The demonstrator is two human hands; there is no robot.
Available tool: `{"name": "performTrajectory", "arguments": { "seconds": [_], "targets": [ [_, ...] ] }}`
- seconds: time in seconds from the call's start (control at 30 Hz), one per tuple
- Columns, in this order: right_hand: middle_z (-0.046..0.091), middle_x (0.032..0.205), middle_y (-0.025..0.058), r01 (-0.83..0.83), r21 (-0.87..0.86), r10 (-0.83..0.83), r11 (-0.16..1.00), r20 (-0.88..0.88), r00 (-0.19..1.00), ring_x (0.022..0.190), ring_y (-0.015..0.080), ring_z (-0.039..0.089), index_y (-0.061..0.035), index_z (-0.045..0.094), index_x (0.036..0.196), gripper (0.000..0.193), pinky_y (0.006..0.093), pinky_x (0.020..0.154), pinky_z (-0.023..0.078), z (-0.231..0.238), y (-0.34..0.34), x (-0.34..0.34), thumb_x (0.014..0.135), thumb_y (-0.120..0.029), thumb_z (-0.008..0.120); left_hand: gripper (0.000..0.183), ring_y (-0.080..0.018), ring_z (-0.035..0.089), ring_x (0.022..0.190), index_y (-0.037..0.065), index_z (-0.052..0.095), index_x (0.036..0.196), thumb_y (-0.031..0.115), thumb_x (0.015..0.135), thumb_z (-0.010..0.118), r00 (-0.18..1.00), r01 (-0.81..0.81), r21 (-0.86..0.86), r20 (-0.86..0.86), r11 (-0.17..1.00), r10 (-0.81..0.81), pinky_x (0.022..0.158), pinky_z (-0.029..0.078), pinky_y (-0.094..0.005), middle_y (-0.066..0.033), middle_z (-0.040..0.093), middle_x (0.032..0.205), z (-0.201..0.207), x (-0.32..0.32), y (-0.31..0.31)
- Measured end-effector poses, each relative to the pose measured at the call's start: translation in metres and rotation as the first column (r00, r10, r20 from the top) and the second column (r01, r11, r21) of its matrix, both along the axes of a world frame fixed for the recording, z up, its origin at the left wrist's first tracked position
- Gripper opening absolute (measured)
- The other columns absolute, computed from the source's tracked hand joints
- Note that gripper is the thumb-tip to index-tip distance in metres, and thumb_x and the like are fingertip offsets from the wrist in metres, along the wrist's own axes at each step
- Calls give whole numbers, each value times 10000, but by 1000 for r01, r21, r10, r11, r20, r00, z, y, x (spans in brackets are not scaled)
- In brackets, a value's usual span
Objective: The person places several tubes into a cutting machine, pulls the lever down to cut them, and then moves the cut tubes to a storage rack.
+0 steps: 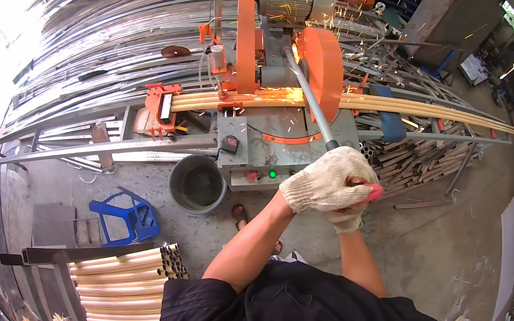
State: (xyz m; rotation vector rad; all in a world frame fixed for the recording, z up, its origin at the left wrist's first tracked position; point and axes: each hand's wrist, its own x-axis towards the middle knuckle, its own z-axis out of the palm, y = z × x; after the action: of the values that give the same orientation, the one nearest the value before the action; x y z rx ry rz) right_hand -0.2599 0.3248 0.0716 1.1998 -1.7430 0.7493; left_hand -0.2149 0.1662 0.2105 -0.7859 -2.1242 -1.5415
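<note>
My left hand (327, 181), in a cream knit work glove, is closed around the grip end of the grey lever (311, 100) of an orange cut-off saw (326, 71). Just below it my right hand (347, 219), gloved too and partly hidden, closes on the same handle; a pink-red bit shows beside the fingers. Bright sparks (287, 94) spray where the saw meets a bundle of long yellowish tubes (422, 108). The tubes lie across the machine bed, their left ends by an orange clamp (160, 109). The blade itself is hidden behind the orange guard.
A grey bucket (198, 184) stands left of the saw base, with a blue plastic stool (125, 214) farther left. Cut yellowish tubes (123, 295) are stacked on a metal rack (82, 312) at lower left. Metal bars (90, 59) fill the back; offcuts (411, 165) pile at right.
</note>
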Motion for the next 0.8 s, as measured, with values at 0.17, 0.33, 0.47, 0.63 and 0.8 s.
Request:
{"name": "performTrajectory", "arguments": {
  "seconds": [0.17,0.33,0.47,0.63,0.8],
  "targets": [
    [381,1536,85,90,17,-91,996,73,993,1402,259,397,-81,300,1532,936,427,1141,316,-39,19,-9,787,-410,762,325,-333,601,1081,109,713,1046,375,867,659,995,-3,-54,96,999,8,975,465,-435,-122,681,1076,-24,-1,1],
    [361,1544,75,-169,-21,170,985,199,965,1397,253,397,-91,268,1543,960,398,1143,321,-29,8,-3,785,-403,767,328,-328,598,1095,114,711,1065,369,863,664,993,42,-63,111,997,-35,993,457,-432,-113,681,1089,-5,3,-3],
    [400,1520,78,-158,-51,164,986,173,971,1370,252,434,-104,289,1539,917,397,1124,347,-12,1,1,789,-346,757,312,-338,605,984,84,712,975,373,872,654,999,-6,-22,46,1000,7,911,473,-430,-125,675,976,-2,5,-1],
    [423,1504,76,-174,-54,179,983,97,979,1358,226,448,-109,322,1527,902,405,1106,364,-13,3,2,769,-319,763,331,-350,616,890,59,715,899,383,875,653,1000,-24,30,-1,999,24,840,493,-428,-140,675,888,-6,4,2],
    [441,1481,64,-29,59,27,998,27,999,1358,232,436,-105,344,1513,939,406,1101,366,-11,-3,11,722,-336,794,334,-356,617,940,70,723,934,392,865,667,999,-3,15,41,1000,3,880,491,-430,-147,682,942,-9,3,1]
  ]
}}
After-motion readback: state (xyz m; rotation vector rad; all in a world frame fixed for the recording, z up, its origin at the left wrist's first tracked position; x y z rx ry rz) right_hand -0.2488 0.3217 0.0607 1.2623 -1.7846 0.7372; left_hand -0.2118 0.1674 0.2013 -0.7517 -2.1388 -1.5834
